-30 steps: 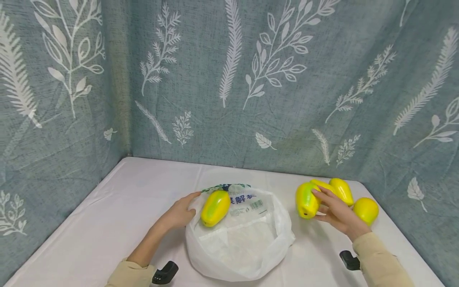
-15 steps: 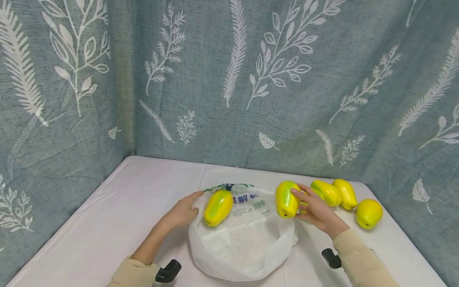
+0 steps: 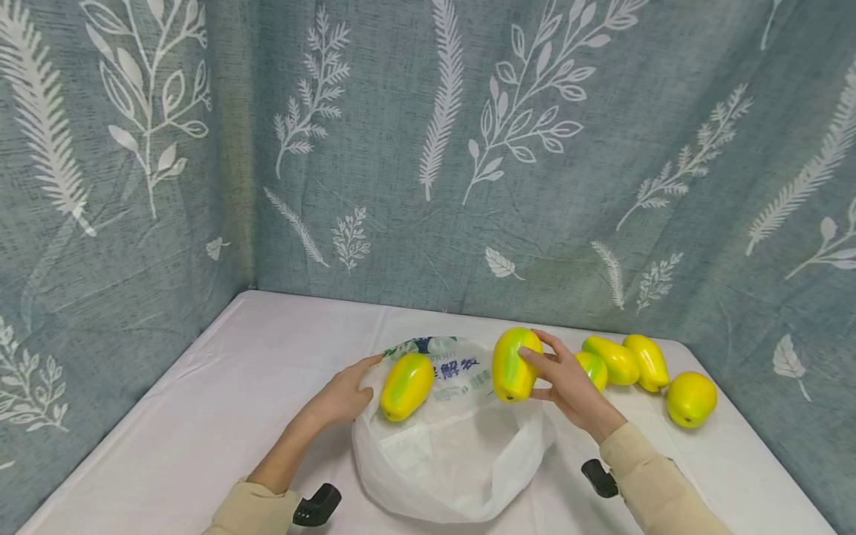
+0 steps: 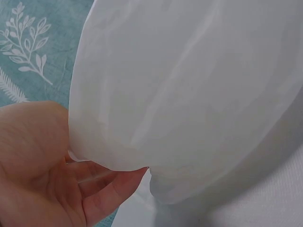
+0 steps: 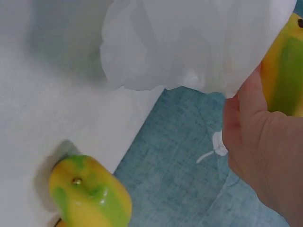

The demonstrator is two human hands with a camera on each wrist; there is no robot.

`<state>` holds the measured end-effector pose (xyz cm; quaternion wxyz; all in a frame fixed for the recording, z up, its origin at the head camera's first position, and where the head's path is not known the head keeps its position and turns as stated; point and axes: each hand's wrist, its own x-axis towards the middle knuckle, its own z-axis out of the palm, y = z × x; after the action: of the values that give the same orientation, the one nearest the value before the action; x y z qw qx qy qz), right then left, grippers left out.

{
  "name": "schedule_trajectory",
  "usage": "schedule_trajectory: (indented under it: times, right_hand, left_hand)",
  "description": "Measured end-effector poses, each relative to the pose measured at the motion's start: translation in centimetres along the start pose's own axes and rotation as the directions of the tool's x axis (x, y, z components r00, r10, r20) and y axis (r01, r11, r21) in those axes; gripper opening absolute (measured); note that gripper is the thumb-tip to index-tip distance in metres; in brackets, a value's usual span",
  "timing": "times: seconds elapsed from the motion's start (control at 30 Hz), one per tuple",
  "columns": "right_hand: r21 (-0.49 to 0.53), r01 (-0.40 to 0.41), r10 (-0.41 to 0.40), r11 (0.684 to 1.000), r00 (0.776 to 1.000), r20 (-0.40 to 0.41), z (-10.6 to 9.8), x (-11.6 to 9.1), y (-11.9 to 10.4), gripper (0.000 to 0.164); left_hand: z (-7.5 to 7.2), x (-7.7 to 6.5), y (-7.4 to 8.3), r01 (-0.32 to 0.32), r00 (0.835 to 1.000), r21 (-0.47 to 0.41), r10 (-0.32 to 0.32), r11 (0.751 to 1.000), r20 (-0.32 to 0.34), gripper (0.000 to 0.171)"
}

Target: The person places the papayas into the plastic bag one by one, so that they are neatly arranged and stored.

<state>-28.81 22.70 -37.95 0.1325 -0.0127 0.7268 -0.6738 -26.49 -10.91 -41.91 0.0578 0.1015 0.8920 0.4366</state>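
Note:
A white plastic bag (image 3: 435, 475) stands with its mouth spread on the table. My left hand (image 3: 337, 397) grips its left rim; in the left wrist view the bag's edge runs between the thumb and fingers (image 4: 111, 196). One yellow papaya (image 3: 406, 386) with a green stripe lies inside the bag's mouth, on the left. Over the right side of the mouth, my right hand (image 3: 568, 379) holds a second papaya (image 3: 515, 364), thumb on the near side. The right wrist view shows part of that held papaya (image 5: 289, 71) behind the hand, beside the bag's white film (image 5: 189, 42).
Several more yellow papayas lie at the right back of the table: one (image 3: 591, 369) partly behind my right hand, others (image 3: 615, 360) beside it, and one (image 3: 692, 400) near the right edge. A patterned green-blue curtain (image 3: 401, 245) borders the white-covered table (image 3: 267, 349).
My right hand has carried its papaya leftward from the pile to above the bag's right side. My left hand keeps its grip on the rim.

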Motion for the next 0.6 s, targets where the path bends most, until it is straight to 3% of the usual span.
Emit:
schedule_trajectory:
  times: [0.3,0.6]
  right_hand:
    - [0.011,0.034,-0.034,0.999,0.999,-0.008,0.2,-0.4,-0.7,0.070]
    - [0.076,0.006,-0.011,0.997,0.998,0.062,1.6,-0.5,-0.2,0.065]
  left_hand:
    - [-0.1,0.1,0.0,-0.011,1.000,0.000,0.011,1.000,0.010,0.055]
    - [-0.1,0.0,-0.2,-0.009,1.000,-0.004,0.009,1.000,0.011,0.055]
